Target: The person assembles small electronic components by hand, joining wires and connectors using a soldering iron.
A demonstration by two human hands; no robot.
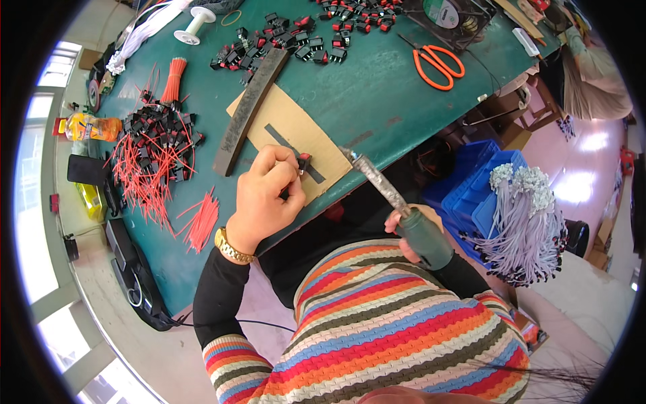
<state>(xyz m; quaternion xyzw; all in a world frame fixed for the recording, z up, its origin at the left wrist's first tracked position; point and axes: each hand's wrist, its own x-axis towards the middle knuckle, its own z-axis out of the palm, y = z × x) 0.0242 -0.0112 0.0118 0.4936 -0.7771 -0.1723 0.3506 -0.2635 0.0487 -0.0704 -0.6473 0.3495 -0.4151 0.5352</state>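
Note:
My left hand is closed around a small black switch with a red end, held over a piece of brown cardboard on the green table. My right hand grips the dark green handle of a soldering iron. The iron's metal shaft points up-left, and its tip lies just right of the switch, a short way from it. A gold watch sits on my left wrist.
A long dark bar lies across the cardboard. Piles of black switches with red wires, loose red wires, more switches, orange scissors, a white spool. Blue bins with grey wire bundles stand at right.

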